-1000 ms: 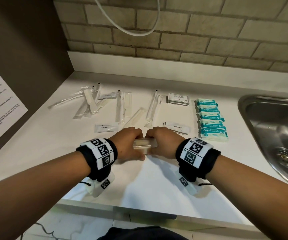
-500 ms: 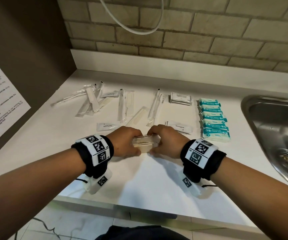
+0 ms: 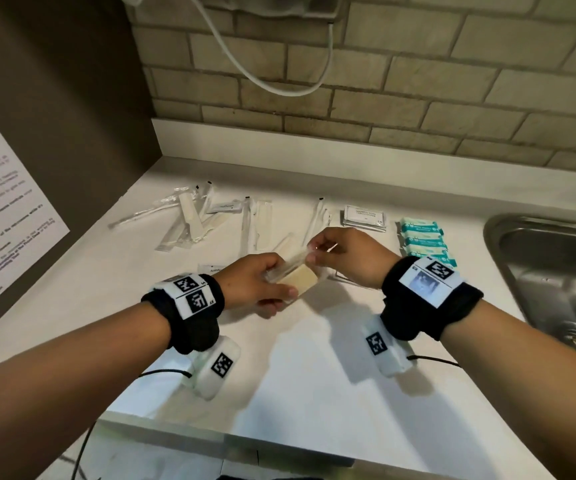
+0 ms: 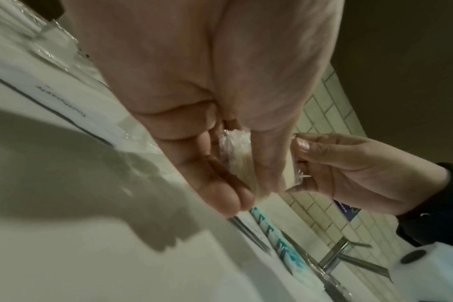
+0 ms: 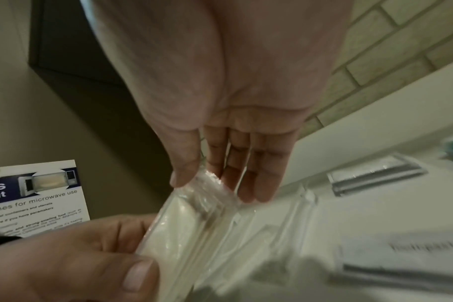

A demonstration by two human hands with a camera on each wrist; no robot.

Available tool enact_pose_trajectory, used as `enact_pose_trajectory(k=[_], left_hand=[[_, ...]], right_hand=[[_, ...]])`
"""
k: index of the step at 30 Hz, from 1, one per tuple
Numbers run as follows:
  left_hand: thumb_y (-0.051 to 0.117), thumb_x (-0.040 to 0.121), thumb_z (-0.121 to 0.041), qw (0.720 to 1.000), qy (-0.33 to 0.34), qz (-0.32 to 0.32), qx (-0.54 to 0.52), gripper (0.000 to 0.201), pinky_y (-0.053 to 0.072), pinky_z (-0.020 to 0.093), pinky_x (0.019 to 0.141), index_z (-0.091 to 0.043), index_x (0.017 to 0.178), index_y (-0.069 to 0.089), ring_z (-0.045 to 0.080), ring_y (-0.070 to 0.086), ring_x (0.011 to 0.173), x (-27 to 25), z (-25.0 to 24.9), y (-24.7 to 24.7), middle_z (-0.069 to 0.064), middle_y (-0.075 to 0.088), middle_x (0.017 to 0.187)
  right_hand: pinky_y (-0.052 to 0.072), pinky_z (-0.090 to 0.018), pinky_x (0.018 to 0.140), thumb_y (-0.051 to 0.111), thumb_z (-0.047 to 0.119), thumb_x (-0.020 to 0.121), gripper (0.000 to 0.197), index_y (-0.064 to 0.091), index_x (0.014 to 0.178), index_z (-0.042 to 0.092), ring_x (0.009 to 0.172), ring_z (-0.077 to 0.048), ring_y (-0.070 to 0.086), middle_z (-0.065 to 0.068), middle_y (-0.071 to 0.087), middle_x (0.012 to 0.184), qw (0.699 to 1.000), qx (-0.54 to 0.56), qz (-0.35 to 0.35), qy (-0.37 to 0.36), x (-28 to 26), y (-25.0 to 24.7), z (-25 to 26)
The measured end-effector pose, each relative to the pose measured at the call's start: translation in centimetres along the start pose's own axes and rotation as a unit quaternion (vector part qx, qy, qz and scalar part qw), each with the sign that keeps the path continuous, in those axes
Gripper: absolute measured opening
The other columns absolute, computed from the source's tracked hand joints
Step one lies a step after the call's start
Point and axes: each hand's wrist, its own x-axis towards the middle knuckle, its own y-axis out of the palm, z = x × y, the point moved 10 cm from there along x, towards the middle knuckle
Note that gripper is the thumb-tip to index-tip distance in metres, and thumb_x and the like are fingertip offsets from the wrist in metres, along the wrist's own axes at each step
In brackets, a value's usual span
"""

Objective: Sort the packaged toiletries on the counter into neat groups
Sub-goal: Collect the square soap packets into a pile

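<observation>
Just above the white counter, my left hand grips a small stack of clear-wrapped cream packets, thumb on top and fingers beneath. Thumb and fingers of my right hand pinch the far end of the top packet's clear wrapper. In the right wrist view that pinch sits on the crinkled wrapper, with my left hand on the near end. Only a sliver of the packets shows between my fingers in the left wrist view. Teal packets and flat sachets lie grouped at the right.
Long clear-wrapped toothbrush packets lie scattered at the back left, with more in the middle. A toothpaste sachet pokes out behind my left hand. A steel sink is at the right; a printed notice hangs on the left wall.
Both hands have lifted the packet stack off the counter and tilted it. My right hand has moved up and away to the far end of the top wrapper.
</observation>
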Motion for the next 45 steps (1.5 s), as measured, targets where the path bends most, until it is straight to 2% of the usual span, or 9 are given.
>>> enact_pose_trajectory(k=[5,11,16,21,26,31,35,39,45], left_hand=[[0.070,0.084,-0.009,0.999,0.017,-0.014,-0.046,0.026,0.060,0.032,0.063,-0.005,0.103,0.052,0.018,0.068,0.065,0.5,-1.2,-0.1,0.015,0.066,0.081],[0.067,0.088,-0.014,0.998,0.009,0.013,-0.058,0.029,0.058,0.048,0.083,-0.005,0.110,0.050,0.026,0.068,0.078,0.9,-1.4,0.7,0.021,0.064,0.093],[0.072,0.084,-0.018,0.999,0.031,0.027,-0.008,0.045,0.058,0.038,0.085,-0.010,0.122,0.049,0.024,0.069,0.095,1.1,-2.4,1.0,0.012,0.064,0.113],[0.079,0.076,-0.025,0.998,0.050,0.030,0.001,0.055,0.059,0.040,0.081,-0.022,0.122,0.050,0.022,0.068,0.099,0.8,-3.3,0.7,0.004,0.062,0.114],[0.077,0.079,-0.019,0.998,0.056,0.027,-0.006,0.054,0.060,0.039,0.076,-0.017,0.124,0.049,0.025,0.072,0.091,0.7,-3.4,0.9,0.006,0.060,0.116],[0.084,0.071,-0.029,0.998,0.060,0.009,0.016,0.067,0.060,0.038,0.076,-0.023,0.126,0.048,0.019,0.067,0.101,0.7,-3.0,0.4,0.000,0.058,0.120],[0.085,0.054,-0.053,0.996,0.066,-0.022,0.064,0.103,0.054,0.034,0.091,-0.033,0.141,0.033,0.011,0.057,0.116,0.9,-2.6,-0.6,-0.013,0.041,0.142],[0.086,0.064,-0.042,0.993,0.074,-0.035,0.088,0.099,0.043,0.031,0.104,-0.032,0.144,0.030,0.011,0.047,0.127,1.1,-2.7,-1.0,-0.012,0.040,0.144],[0.085,0.043,-0.059,0.992,0.075,-0.001,0.105,0.112,0.041,0.033,0.107,-0.036,0.140,0.034,0.006,0.043,0.129,1.5,-2.4,0.1,-0.015,0.047,0.135]], right_hand=[[0.048,-0.032,0.086,0.073,0.022,0.083,0.025,0.069,0.104,0.010,0.090,-0.021,0.063,-0.007,0.069,0.096,1.000,-0.009,-0.005,-0.011,0.9,-1.8,1.8],[0.040,-0.011,0.062,0.071,0.015,0.084,0.008,0.072,0.091,0.011,0.064,0.000,0.054,0.010,0.062,0.070,0.996,-0.076,-0.016,-0.048,1.1,-2.3,4.0],[0.037,-0.004,0.056,0.063,0.016,0.090,0.011,0.070,0.096,0.009,0.065,-0.005,0.053,0.005,0.063,0.077,0.986,-0.154,0.005,-0.070,0.9,-1.9,5.3],[0.039,-0.021,0.069,0.057,0.017,0.094,0.016,0.066,0.103,0.008,0.081,-0.014,0.055,0.000,0.062,0.088,0.979,-0.188,0.018,-0.075,0.7,-1.6,5.9],[0.042,-0.027,0.074,0.052,0.019,0.096,0.015,0.063,0.104,0.011,0.084,-0.018,0.055,-0.001,0.062,0.092,0.980,-0.191,0.023,-0.059,0.5,-1.5,5.4],[0.040,-0.024,0.070,0.055,0.017,0.094,0.013,0.065,0.101,0.011,0.081,-0.015,0.054,0.002,0.062,0.087,0.980,-0.180,0.023,-0.077,0.2,-1.6,6.2],[0.037,-0.022,0.068,0.055,0.010,0.092,0.015,0.067,0.100,0.008,0.082,-0.015,0.054,0.000,0.063,0.088,0.973,-0.219,0.010,-0.074,0.3,-2.2,6.4],[0.040,-0.020,0.065,0.058,0.013,0.091,0.012,0.068,0.096,0.011,0.080,-0.014,0.055,0.002,0.061,0.086,0.974,-0.219,0.046,-0.040,0.2,-1.4,5.2],[0.041,-0.024,0.069,0.059,0.017,0.090,0.012,0.069,0.096,0.013,0.081,-0.016,0.055,0.001,0.062,0.086,0.971,-0.224,0.077,-0.028,0.0,-0.6,4.5]])
